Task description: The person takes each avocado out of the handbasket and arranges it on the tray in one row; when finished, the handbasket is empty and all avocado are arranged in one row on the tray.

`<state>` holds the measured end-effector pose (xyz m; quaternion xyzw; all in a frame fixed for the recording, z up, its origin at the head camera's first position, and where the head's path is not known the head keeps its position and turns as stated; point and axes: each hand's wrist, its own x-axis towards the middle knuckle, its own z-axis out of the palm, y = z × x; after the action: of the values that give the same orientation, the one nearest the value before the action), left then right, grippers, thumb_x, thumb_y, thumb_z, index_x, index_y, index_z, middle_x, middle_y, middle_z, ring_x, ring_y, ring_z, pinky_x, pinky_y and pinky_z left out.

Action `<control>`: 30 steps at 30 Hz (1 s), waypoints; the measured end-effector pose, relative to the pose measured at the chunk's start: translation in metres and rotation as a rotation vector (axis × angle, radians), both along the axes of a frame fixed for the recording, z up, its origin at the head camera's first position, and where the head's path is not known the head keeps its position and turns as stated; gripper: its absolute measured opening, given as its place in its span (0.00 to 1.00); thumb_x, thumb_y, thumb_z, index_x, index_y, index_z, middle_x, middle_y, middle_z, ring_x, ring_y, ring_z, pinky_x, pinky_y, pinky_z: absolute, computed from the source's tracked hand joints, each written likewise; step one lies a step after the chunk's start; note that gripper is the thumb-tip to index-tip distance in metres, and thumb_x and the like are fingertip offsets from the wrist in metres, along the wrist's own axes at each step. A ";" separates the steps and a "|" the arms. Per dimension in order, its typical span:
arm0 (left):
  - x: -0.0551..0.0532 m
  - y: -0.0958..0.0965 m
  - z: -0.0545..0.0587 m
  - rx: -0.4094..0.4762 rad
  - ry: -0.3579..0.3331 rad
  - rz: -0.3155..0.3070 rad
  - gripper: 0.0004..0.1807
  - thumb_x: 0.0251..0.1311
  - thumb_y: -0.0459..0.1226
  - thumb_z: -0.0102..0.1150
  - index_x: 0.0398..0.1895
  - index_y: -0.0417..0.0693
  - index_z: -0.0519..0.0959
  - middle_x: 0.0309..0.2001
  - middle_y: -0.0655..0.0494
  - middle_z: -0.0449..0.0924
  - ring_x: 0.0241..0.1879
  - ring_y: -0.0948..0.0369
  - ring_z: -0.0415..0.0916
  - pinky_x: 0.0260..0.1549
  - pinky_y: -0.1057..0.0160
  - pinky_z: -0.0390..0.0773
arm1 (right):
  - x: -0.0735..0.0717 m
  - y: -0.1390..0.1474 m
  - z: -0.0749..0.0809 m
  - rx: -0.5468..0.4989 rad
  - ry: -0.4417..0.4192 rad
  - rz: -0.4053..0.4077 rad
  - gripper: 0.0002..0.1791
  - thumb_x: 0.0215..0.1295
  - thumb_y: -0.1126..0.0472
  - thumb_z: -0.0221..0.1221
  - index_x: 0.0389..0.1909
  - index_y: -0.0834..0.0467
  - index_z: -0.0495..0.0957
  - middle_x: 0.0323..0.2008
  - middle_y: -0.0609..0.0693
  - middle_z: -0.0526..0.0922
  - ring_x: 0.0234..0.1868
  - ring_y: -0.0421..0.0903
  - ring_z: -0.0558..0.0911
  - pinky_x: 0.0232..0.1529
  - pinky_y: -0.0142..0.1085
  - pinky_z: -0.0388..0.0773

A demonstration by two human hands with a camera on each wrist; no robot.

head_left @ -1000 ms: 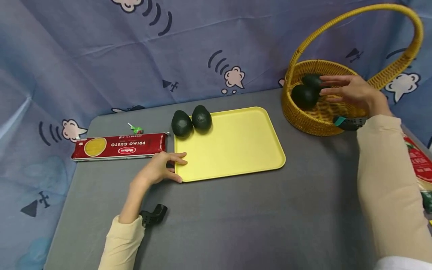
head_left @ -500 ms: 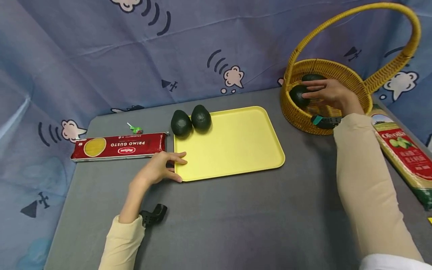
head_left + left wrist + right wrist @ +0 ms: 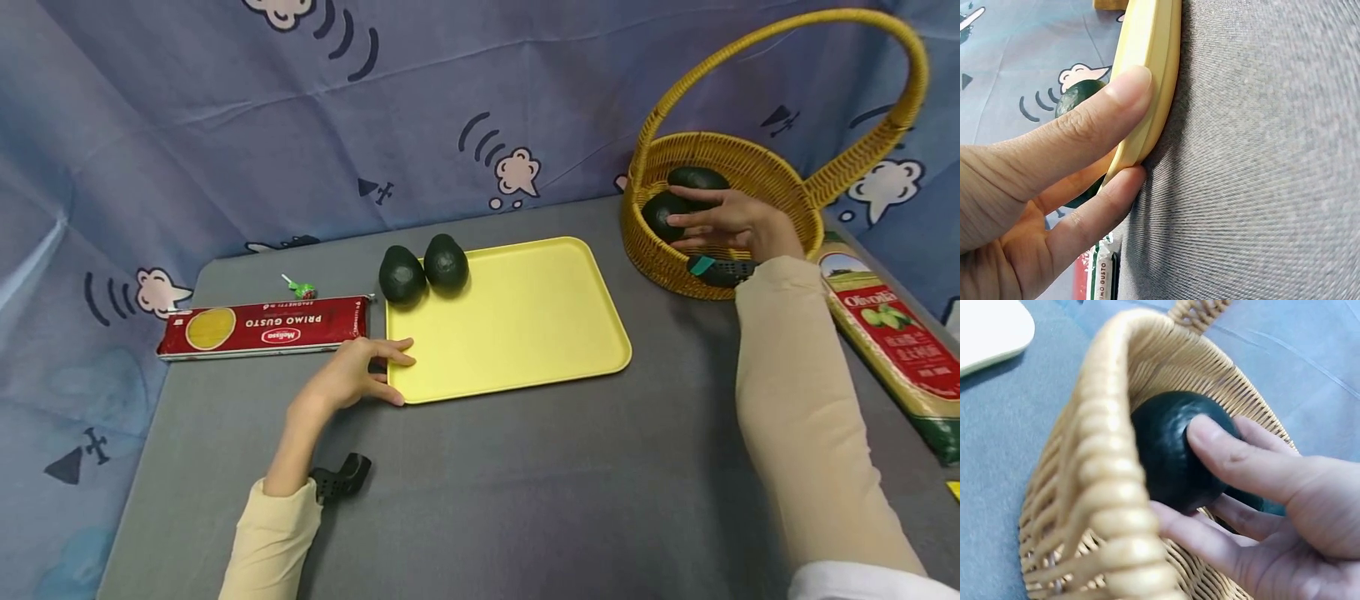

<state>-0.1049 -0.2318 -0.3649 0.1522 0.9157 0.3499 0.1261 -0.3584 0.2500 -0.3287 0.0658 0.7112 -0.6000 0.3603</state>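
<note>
Your left hand (image 3: 1022, 175) had its thumb lying along the side of the yellow tray (image 3: 1157, 62), while another fingertip touched the tray's rounded corner lower down. Behind your thumb, a dark green avocado (image 3: 1075, 97) showed partly, before a blue cloth (image 3: 997, 81) with a cartoon cloud. Below your fingers lay a red-and-white packet (image 3: 1102, 278), and ribbed grey fabric (image 3: 1260, 156) filled the right side.

Four avocados (image 3: 402, 276): two in one wicker basket (image 3: 651, 260), two at one yellow tray (image 3: 517, 325). Also recorded: one red spaghetti pack (image 3: 255, 327), one lollipop (image 3: 303, 290), one Olivoilà bag (image 3: 896, 335), one left hand (image 3: 352, 373), one right hand (image 3: 738, 218), two black wrist devices (image 3: 342, 477), one grey table (image 3: 525, 483), one patterned curtain (image 3: 300, 167).
</note>
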 end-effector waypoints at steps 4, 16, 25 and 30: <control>0.000 0.001 -0.001 0.001 0.000 -0.001 0.26 0.42 0.32 0.76 0.49 0.32 0.81 0.60 0.39 0.73 0.61 0.44 0.69 0.45 0.55 0.79 | 0.002 0.001 -0.002 0.037 0.033 0.025 0.45 0.66 0.62 0.59 0.75 0.36 0.44 0.76 0.52 0.32 0.46 0.44 0.83 0.50 0.38 0.78; 0.000 0.000 -0.001 -0.001 -0.009 0.008 0.27 0.41 0.31 0.76 0.49 0.32 0.81 0.60 0.40 0.73 0.61 0.45 0.69 0.44 0.55 0.79 | 0.008 0.005 0.000 0.018 0.082 0.025 0.44 0.65 0.63 0.59 0.75 0.37 0.47 0.74 0.56 0.44 0.41 0.42 0.84 0.51 0.41 0.77; -0.001 0.000 -0.001 -0.013 -0.007 0.006 0.27 0.42 0.31 0.75 0.49 0.33 0.81 0.60 0.39 0.72 0.60 0.45 0.70 0.43 0.57 0.80 | 0.012 0.007 0.007 -0.013 0.110 0.013 0.42 0.65 0.66 0.58 0.73 0.35 0.51 0.75 0.52 0.23 0.44 0.42 0.83 0.54 0.45 0.76; -0.001 0.001 -0.002 -0.007 -0.002 0.001 0.27 0.41 0.31 0.76 0.49 0.32 0.81 0.60 0.39 0.72 0.60 0.45 0.70 0.42 0.57 0.80 | 0.019 0.009 0.011 0.003 0.130 0.032 0.42 0.66 0.67 0.58 0.73 0.36 0.51 0.75 0.52 0.23 0.42 0.39 0.82 0.53 0.46 0.76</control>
<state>-0.1057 -0.2312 -0.3667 0.1510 0.9168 0.3470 0.1272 -0.3399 0.2586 -0.3182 0.0157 0.7350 -0.5961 0.3228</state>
